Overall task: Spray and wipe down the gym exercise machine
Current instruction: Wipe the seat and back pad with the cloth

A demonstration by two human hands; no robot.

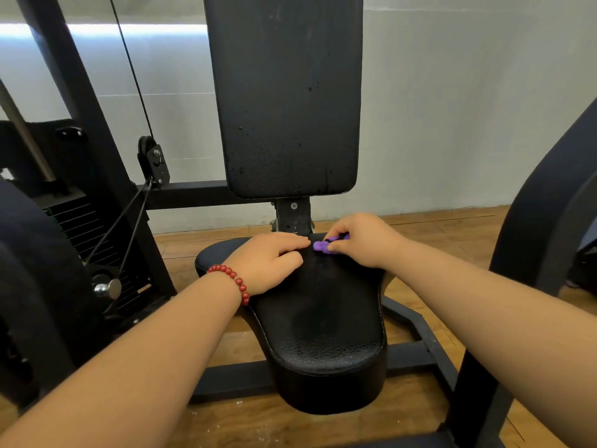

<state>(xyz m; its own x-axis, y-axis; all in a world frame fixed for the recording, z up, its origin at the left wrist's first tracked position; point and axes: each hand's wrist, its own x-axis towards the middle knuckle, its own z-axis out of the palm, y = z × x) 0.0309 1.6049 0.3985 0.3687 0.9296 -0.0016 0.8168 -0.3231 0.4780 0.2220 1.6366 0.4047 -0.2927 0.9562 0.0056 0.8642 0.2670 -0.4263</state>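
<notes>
The seat (323,334) of the machine is the reference here. At the seat's rear edge, the right hand (361,240) curls its fingers round a small purple wad (323,246), probably a bunched cloth, though what it is stays unclear. It presses the wad onto the upholstery. Just left of the wad, the left hand (268,263) lies flat on the seat with straight fingers, holding nothing. A red bead bracelet (232,279) circles its wrist. Above the seat's rear, the back pad (287,92) carries scattered droplets, so spraying seems done there while wiping looks outstanding. The seat wipe appears to be under way at the back. The frame left of the seat looks untouched. No spray bottle is in view.
</notes>
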